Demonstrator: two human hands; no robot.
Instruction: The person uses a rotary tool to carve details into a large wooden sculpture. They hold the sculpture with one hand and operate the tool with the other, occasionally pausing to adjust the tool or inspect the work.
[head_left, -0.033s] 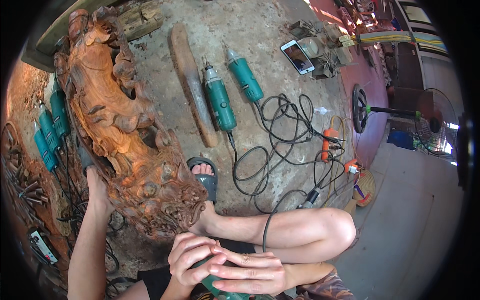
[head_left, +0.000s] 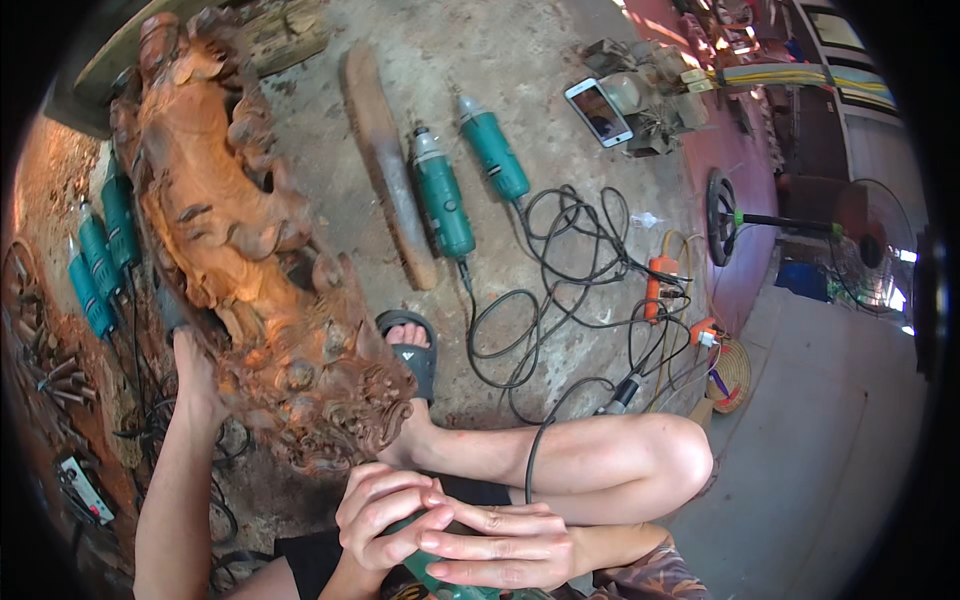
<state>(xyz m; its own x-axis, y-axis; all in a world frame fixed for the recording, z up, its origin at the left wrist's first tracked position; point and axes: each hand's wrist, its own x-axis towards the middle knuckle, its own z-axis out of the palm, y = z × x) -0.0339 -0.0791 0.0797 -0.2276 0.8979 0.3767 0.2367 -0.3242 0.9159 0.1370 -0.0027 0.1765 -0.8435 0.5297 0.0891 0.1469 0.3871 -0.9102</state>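
Observation:
At the lower edge, my left hand [head_left: 385,515] and my right hand [head_left: 505,545] are closed together around a green die grinder [head_left: 418,565], mostly hidden by the fingers. The tool's working tip cannot be seen. Just beyond my hands, a carved wooden figure [head_left: 225,215] leans away between my legs. Its reddish-brown lower end, dense with swirling carving, comes close to my left fingers. The figure's middle is smoother and more orange.
Two green die grinders [head_left: 443,200] [head_left: 494,155] lie right of the figure, by a wooden stick [head_left: 388,165]. Tangled black cables [head_left: 510,340] reach an orange power strip [head_left: 658,285]. Several more green grinders [head_left: 120,220] stand left. A phone [head_left: 600,112] and a fan [head_left: 868,240] are at right.
The view has shifted very slightly. Both hands keep the same hold on the die grinder, and the carved figure stays in place.

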